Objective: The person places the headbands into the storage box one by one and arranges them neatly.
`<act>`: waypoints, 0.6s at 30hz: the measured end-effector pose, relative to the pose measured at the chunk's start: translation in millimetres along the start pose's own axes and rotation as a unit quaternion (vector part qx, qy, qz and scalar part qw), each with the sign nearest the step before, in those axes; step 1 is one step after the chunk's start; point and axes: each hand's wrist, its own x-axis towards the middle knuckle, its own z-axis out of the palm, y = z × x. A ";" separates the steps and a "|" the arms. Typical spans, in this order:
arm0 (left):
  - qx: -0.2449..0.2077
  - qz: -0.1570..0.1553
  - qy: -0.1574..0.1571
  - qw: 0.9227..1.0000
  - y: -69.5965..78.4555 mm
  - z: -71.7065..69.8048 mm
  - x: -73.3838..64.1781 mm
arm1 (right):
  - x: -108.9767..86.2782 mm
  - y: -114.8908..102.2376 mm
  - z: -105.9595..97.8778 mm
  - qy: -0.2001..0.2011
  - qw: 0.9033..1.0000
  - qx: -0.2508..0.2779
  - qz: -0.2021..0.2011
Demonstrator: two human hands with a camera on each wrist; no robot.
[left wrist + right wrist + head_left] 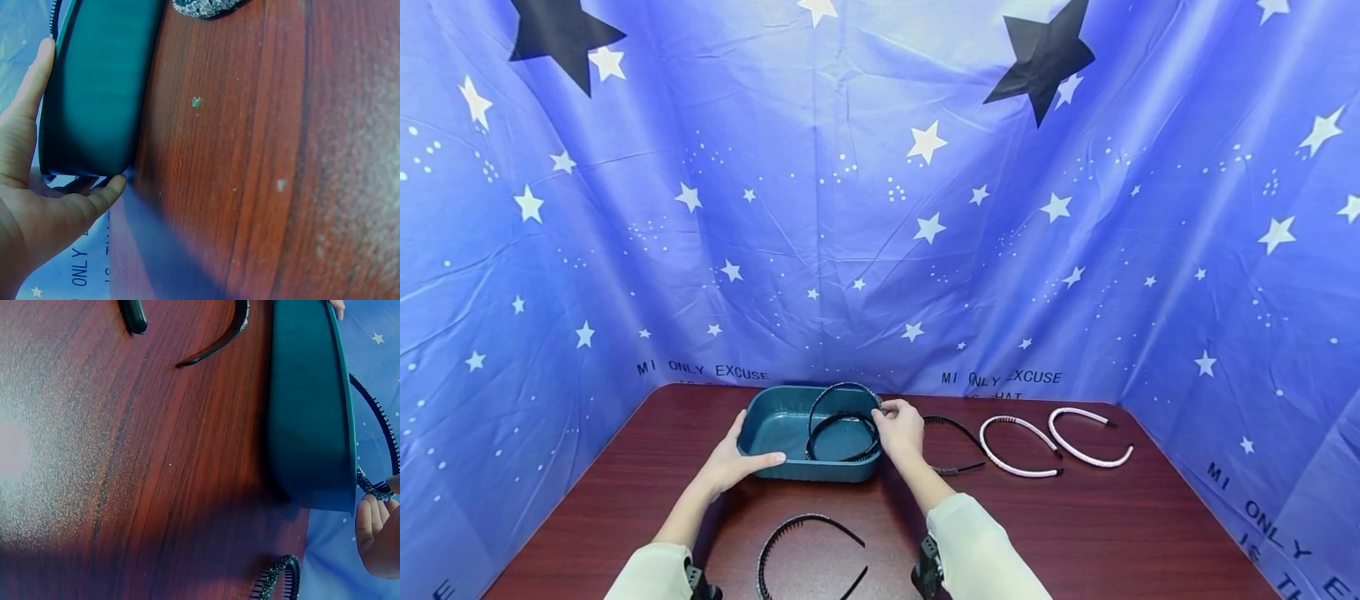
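A teal plastic basin [808, 471] stands at the back of the table. My left hand [733, 462] holds its left end, the thumb along the front rim and fingers round the corner, as the left wrist view shows. Over the basin's right end, my right hand [901, 429] pinches a black toothed headband [379, 412] near one end. The held headband stands up in a loop above the rim. Below it, a dark loop like another black headband [822, 433] lies inside the basin.
Nearest me on the table lies a black headband [763, 557]. Right of the basin rests another black headband [958, 427], partly behind my right hand. Farther right lie a white headband [987, 443] and a second white headband [1056, 433]. A starry blue cloth [850, 208] hangs behind.
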 end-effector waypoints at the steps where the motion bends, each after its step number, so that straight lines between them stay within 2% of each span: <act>1: 0.000 0.000 0.000 1.000 0.6 0.0 -0.2 | -0.4 0.1 0.1 0.000 1.000 -0.002 -0.001; 18: 0.004 -0.002 -0.001 1.000 6.2 -0.9 -4.2 | 1.9 6.3 0.6 -0.032 0.999 -0.009 0.014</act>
